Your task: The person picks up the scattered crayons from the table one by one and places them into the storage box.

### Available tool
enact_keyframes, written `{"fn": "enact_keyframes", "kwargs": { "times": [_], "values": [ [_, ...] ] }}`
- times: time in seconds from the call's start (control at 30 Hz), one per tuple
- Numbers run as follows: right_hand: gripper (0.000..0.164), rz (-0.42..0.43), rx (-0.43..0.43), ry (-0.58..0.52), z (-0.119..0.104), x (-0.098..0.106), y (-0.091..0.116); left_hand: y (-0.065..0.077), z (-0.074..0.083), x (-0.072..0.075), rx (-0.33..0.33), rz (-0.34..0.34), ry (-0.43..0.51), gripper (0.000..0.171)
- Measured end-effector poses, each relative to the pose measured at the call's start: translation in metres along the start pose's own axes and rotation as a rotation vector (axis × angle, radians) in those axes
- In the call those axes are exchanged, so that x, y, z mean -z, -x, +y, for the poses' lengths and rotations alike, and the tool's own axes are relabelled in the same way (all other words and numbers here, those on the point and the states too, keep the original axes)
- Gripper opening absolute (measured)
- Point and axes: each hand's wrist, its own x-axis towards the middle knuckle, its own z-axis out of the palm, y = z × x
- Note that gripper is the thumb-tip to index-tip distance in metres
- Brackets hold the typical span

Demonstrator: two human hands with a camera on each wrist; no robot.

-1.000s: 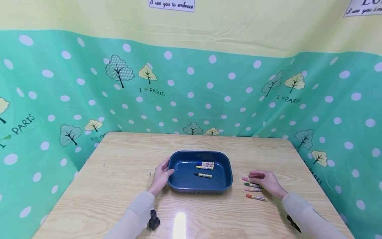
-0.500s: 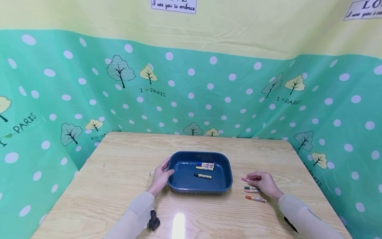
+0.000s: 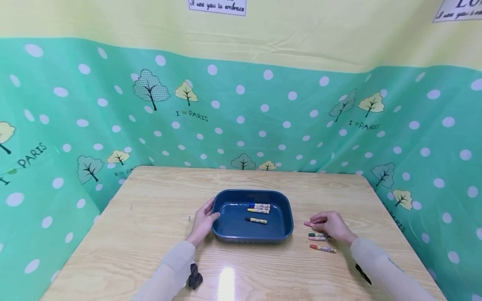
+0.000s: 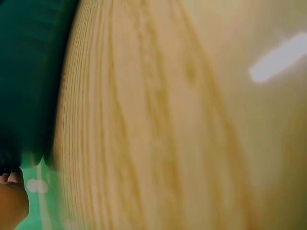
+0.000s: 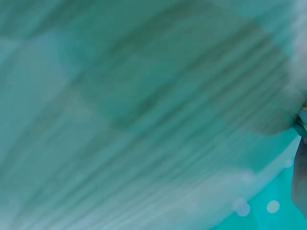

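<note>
A dark blue rectangular tray [image 3: 230, 225] rests on the table. My left hand [image 3: 201, 224] grips its left rim, thumb over the edge; the left wrist view catches part of this hand [image 4: 13, 203] beside the tray's side [image 4: 29, 72]. Right of the tray, my right hand [image 3: 334, 226] pinches a pink crayon [image 3: 308, 224], whose tip points left. Below that hand lie a green crayon [image 3: 314, 235], a light pink crayon [image 3: 317, 238] and an orange crayon [image 3: 323, 248]. Inside the tray are a black crayon [image 3: 257, 220], a yellow crayon [image 3: 258, 210] and blue-tipped crayons [image 3: 261, 205].
The wooden table [image 3: 158, 209] reaches back to a green dotted curtain [image 3: 241, 121]. A black device [image 3: 194, 276] is strapped at the left wrist. The right wrist view is mostly a blurred green surface, with a sliver of hand [image 5: 300, 177] at its right edge.
My right hand has taken the pink crayon between its fingers and shifted slightly left with it. The green and light pink crayons now lie closer together. The left hand stays on the tray.
</note>
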Motion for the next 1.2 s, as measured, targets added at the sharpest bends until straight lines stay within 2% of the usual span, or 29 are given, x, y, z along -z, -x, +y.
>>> {"fn": "enact_keyframes", "kwargs": {
  "times": [0.3,0.47,0.67,0.83,1.2],
  "values": [
    [0.027,0.013,0.091,-0.009,-0.017,0.011,-0.003,-0.002,0.000,0.001,-0.017,0.008,0.012,0.059],
    [0.028,0.055,0.108,-0.053,-0.033,0.019,-0.005,-0.003,0.001,0.001,-0.017,0.002,0.001,0.059],
    [0.038,0.078,0.108,-0.078,-0.050,0.022,-0.008,-0.002,0.001,0.001,-0.016,-0.002,0.006,0.059],
    [0.038,0.075,0.112,-0.112,-0.061,0.016,-0.015,-0.002,0.001,0.001,-0.013,0.005,0.004,0.059],
    [0.036,0.062,0.097,-0.178,-0.093,-0.012,-0.030,-0.001,-0.003,0.001,-0.006,0.019,0.001,0.059]
  ]
}}
